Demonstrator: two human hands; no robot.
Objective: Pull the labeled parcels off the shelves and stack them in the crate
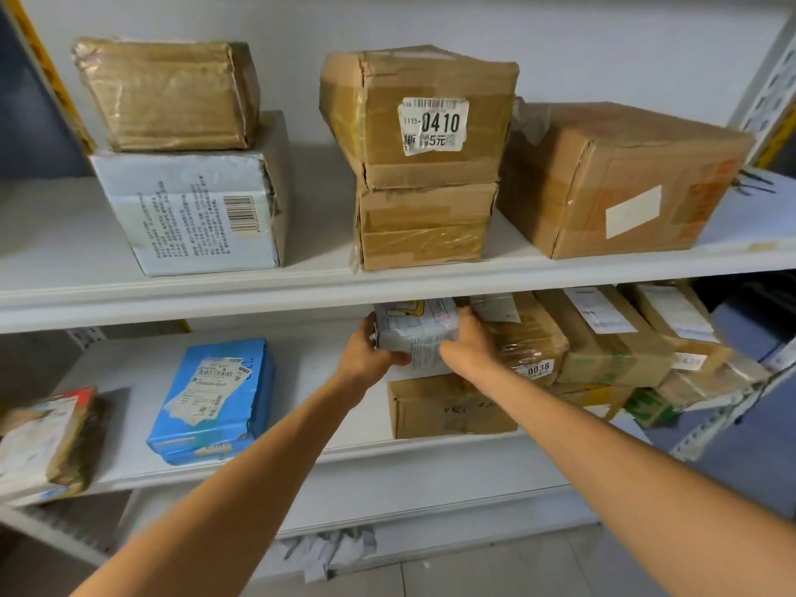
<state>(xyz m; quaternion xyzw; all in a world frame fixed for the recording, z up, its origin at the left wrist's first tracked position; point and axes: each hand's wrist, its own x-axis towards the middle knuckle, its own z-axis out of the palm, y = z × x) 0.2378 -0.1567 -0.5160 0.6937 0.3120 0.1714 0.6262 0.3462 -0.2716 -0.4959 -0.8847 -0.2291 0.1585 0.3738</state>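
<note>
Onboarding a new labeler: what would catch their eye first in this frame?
Both arms reach to the lower shelf, where the left hand and right hand grip a white labeled parcel directly above a brown box. On the upper shelf, centre, a battered carton bears a big 0410 sticker. A bright blue parcel lies flat at lower left.
</note>
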